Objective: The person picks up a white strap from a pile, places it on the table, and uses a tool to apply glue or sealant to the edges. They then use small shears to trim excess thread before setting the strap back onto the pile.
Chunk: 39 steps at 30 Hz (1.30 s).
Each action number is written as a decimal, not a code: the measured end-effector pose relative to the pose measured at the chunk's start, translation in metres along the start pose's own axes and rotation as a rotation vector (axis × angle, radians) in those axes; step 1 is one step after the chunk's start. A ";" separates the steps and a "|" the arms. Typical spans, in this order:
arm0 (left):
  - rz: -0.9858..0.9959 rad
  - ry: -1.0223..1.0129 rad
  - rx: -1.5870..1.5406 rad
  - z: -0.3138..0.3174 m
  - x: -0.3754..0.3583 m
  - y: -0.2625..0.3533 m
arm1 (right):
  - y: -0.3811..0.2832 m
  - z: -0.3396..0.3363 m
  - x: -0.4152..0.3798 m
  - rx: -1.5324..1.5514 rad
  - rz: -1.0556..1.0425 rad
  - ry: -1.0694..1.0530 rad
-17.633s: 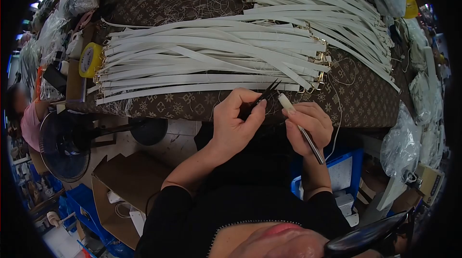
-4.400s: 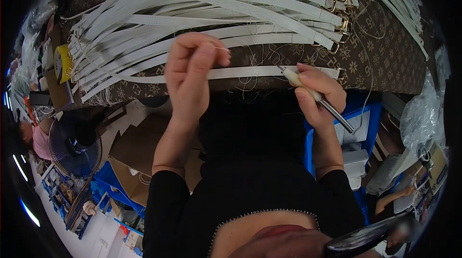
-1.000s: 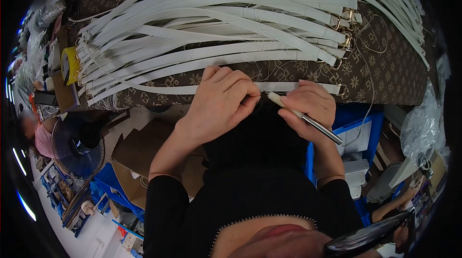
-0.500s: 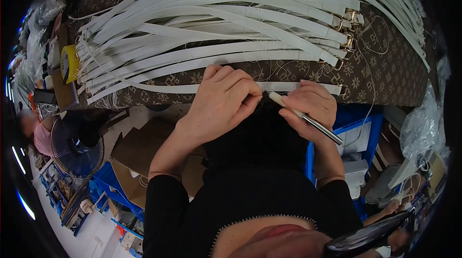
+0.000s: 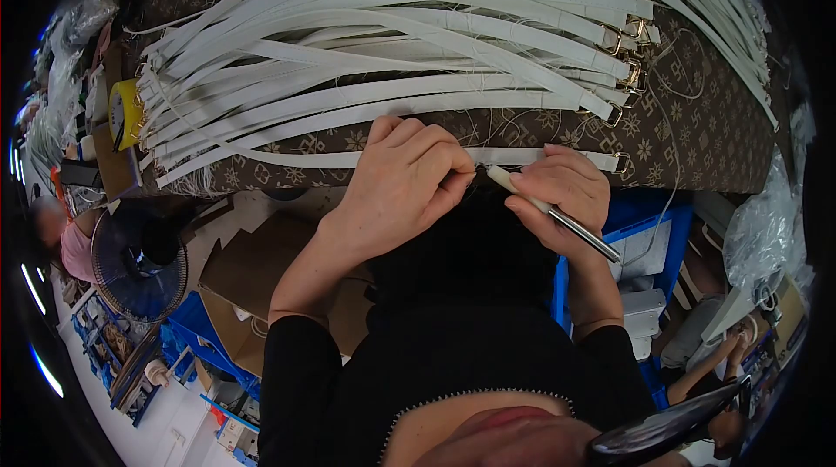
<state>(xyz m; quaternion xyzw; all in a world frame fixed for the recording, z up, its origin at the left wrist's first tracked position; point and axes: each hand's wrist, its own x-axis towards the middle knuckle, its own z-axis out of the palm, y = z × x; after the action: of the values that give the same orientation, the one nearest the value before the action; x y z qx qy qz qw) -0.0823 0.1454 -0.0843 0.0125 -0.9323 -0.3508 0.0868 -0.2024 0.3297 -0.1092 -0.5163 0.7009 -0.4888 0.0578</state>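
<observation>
A white strap [image 5: 514,156] with a metal buckle at its right end lies along the front edge of the patterned cloth. My left hand [image 5: 405,175] is over this strap, thumb and forefinger pinched together at its lower edge; what they pinch is too small to make out. In my right hand [image 5: 566,193] is a pen-shaped tool [image 5: 585,234] with a pale tip and a shiny metal shaft. Its tip points left, close to my left fingertips, while the right fingers rest by the strap. Behind my hands lies a thick layer of white straps [image 5: 374,40] with loose threads.
More white straps [image 5: 697,6] lie at the far right. A yellow tape roll [image 5: 126,114] is at the left edge. Below the table are a fan [image 5: 139,262], a cardboard box [image 5: 261,271] and a blue crate [image 5: 679,241]. Clear plastic [image 5: 766,232] hangs at right; co-workers sit on both sides.
My hands, the tool and the strap look the same. At the lower right, a co-worker's hands and arms have moved upward.
</observation>
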 end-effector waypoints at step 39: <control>0.008 0.159 0.125 0.019 -0.003 0.001 | 0.000 -0.001 -0.006 0.125 0.061 0.033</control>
<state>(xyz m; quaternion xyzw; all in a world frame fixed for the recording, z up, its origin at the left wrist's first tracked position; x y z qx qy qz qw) -0.0827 0.1582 -0.0980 0.0419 -0.9427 -0.2893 0.1610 -0.2000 0.3356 -0.1111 -0.4818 0.6852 -0.5381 0.0934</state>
